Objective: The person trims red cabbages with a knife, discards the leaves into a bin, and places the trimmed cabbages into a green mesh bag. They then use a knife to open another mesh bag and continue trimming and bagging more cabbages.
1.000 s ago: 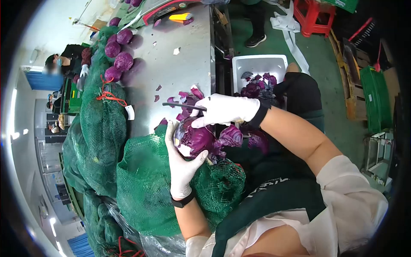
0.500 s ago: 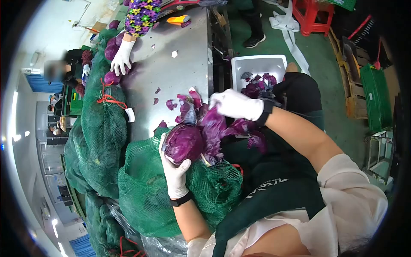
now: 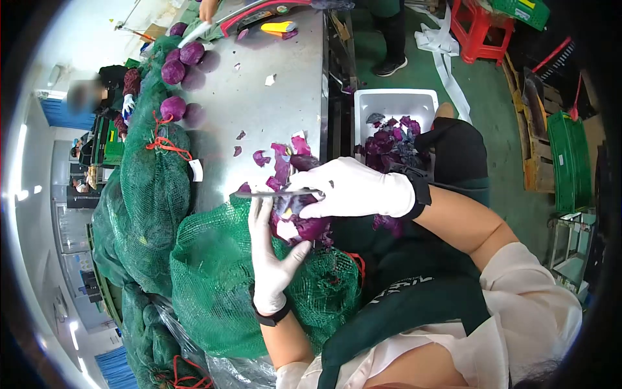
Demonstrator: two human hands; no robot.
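Note:
My left hand (image 3: 270, 262), in a white glove, is closed around the near side of a red cabbage (image 3: 304, 228), its thumb along the bottom. A pale patch shows on the cabbage's face. My gloved right hand (image 3: 363, 189) grips a knife (image 3: 275, 194), its dark blade pointing left across the top of the cabbage, close to my left fingertips. The handle is hidden in my palm. Torn purple leaves (image 3: 280, 159) lie on the metal table (image 3: 259, 107) just beyond my hands. Below my left hand spreads an open green mesh bag (image 3: 220, 292).
Full mesh bags (image 3: 155, 214) line the table's left edge, with several whole cabbages (image 3: 173, 109) beside them. A yellow-handled tool (image 3: 278, 27) lies at the far end, near another person's hand (image 3: 206, 10). On my right stands a white bin (image 3: 395, 100) of leaves.
My right hand has gone from pulling at outer leaves to holding a knife over the cabbage. The cabbage has turned in my left hand. The other person's gloved hand has drawn back from the cabbages.

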